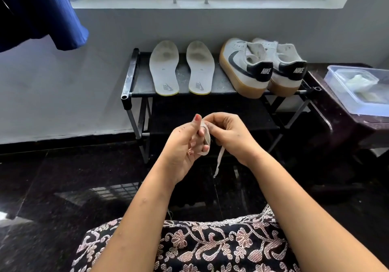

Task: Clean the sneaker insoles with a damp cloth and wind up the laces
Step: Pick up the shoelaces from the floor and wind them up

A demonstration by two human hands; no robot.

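Note:
A pale lace (206, 140) is wound in loops around the fingers of my left hand (185, 145), held upright in front of the rack. My right hand (229, 132) pinches the lace beside those loops, and a short loose end (219, 162) hangs down below it. Two grey insoles (164, 69) (201, 69) lie side by side, heels toward me, on the top shelf of the black shoe rack (128, 82). To their right stand two white sneakers (244, 67) (286, 69) with gum soles and black heel tabs, heels toward me.
A clear plastic tub (355, 86) with a pale cloth inside sits on a dark table (345, 124) at the right. Blue fabric (42, 13) hangs at the upper left. Behind the rack are the wall and a window sill (189, 4). The floor is dark and glossy.

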